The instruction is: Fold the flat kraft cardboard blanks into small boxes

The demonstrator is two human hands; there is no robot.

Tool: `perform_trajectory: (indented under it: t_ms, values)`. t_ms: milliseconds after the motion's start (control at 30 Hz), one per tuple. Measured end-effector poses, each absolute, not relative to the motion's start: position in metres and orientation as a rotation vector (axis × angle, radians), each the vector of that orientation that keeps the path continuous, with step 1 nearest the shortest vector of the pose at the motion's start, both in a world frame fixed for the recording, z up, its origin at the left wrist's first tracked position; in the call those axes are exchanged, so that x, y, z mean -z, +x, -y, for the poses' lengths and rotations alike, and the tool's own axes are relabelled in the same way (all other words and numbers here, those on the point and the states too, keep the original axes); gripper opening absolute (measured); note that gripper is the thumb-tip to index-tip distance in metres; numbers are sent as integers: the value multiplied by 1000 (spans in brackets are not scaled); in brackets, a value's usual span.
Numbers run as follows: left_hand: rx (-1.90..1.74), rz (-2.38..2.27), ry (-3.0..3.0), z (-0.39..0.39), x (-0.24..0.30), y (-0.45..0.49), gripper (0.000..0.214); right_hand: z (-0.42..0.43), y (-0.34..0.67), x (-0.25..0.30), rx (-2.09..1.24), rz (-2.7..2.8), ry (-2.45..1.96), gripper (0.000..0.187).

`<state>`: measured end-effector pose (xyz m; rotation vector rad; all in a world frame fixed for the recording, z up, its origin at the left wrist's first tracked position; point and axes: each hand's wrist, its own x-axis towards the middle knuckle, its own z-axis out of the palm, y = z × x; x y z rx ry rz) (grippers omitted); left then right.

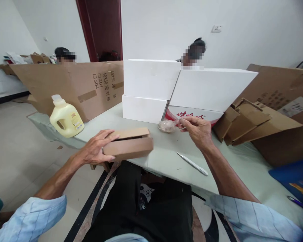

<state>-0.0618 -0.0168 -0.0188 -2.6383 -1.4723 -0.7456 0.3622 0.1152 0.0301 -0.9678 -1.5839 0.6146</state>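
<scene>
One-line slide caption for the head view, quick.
Left hand grips a small cardboard box at the table edge; right hand, pinched shut, beside a clear-wrapped bundle near white boxes.

White walls [166,27], matte, evenly lit by soft diffuse light. Dark red door [103,27] at rear left, near the corner. Switch plate [216,28] high on the back wall. Floor [12,148]: pale tile. Black skirting [7,97] along the left wall. Pale green table [242,161] spans the foreground.

beyond your left fingers [108,136] the cardboard sheet [73,84] reads "40x50", "201", "304"; red characters on the tub [192,113] behind your right fingers [184,121]: unreadable.
</scene>
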Motion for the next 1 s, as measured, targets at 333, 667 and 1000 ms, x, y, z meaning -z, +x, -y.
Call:
perform_trajectory:
  t_ms: [333, 667, 1000]
  values:
    - [709, 1660, -2463, -13, 22, -106, 80, -159, 416, 52, -422, 1552, -1294, 38]
    - [635, 1658, -2456, -20, 36, -110, 75, -233, 407, 62, 301, 1807, -1395, 28]
    - [690, 1699, -2423, -26, 41, -105, 71, -270, 383, 121, 453, 2074, -1343, 28]
